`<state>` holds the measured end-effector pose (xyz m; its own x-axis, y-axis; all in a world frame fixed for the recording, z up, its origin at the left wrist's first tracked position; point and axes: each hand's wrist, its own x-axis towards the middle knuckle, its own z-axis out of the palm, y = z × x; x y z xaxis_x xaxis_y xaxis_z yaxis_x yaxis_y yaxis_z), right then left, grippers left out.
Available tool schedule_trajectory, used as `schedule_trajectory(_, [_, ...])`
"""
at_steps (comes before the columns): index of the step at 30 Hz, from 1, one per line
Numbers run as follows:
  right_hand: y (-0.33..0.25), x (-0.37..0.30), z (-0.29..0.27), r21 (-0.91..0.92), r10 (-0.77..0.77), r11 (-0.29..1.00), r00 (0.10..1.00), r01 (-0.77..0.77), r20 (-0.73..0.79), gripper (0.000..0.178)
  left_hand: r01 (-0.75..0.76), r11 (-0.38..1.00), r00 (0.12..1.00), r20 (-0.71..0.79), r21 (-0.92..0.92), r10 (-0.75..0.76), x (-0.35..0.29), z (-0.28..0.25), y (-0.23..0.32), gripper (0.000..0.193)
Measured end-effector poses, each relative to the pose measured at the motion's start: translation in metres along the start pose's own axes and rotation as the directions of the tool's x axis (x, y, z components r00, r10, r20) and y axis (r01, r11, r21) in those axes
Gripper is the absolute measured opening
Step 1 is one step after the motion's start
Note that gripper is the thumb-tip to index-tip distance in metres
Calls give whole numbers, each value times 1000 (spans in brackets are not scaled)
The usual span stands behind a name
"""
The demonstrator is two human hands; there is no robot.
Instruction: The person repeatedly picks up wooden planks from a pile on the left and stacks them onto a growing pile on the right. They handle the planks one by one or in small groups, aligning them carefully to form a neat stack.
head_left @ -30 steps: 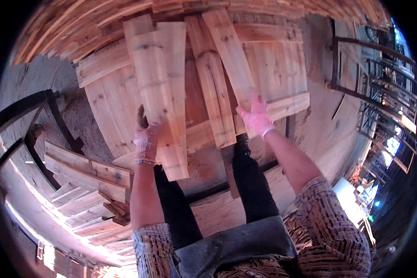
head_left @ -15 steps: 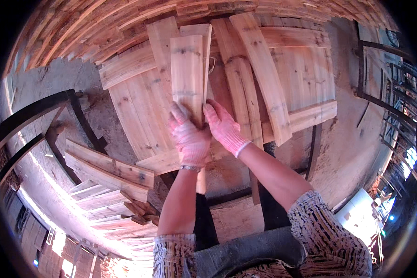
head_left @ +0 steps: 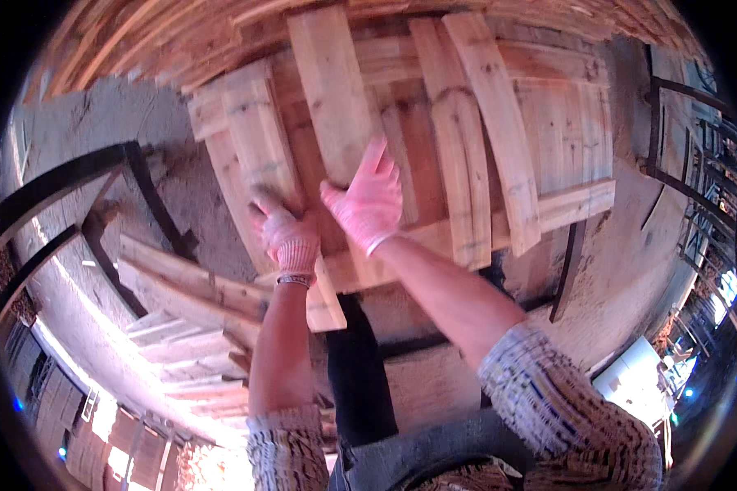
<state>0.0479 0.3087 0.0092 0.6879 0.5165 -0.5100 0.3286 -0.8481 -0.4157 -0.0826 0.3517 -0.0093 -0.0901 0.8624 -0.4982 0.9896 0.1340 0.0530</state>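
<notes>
Left hand point(head_left: 291, 237): blurred, at left plank point(head_left: 258, 131), left of frame centre; grip cannot be told. Right hand point(head_left: 370, 204): fingers spread over middle plank point(head_left: 327, 74), upper centre. Risk: uneven pushing could skew either plank.

No text, label, brand, number or sign can be read.
</notes>
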Motion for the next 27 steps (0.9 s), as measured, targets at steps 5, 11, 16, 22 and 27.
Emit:
schedule_trajectory(5, [19,-14,-43,-116,91,990,991,-79,102,119,-203,936,977,-117,-288,176,13,-34,-51,115])
schedule_trajectory(11, [14,-32,63,-265,-228,947,959,179,-166,95,-209,939,970,-177,-271,165,75,-11,-86,101])
schedule_trajectory(16, [-31,-44,72,-14,14,1000,1000,-14,7,93,-195,769,968,5,-609,250,92,-9,-110,94])
schedule_trajectory(22, [87,9,-75,-192,-244,959,952,209,-185,106,-49,619,963,128,-784,238,95,-7,-105,94])
schedule_trajectory(27, [172,78,-140,-444,122,884,989,-147,-86,115,-311,846,950,-150,-433,273,72,16,-51,113])
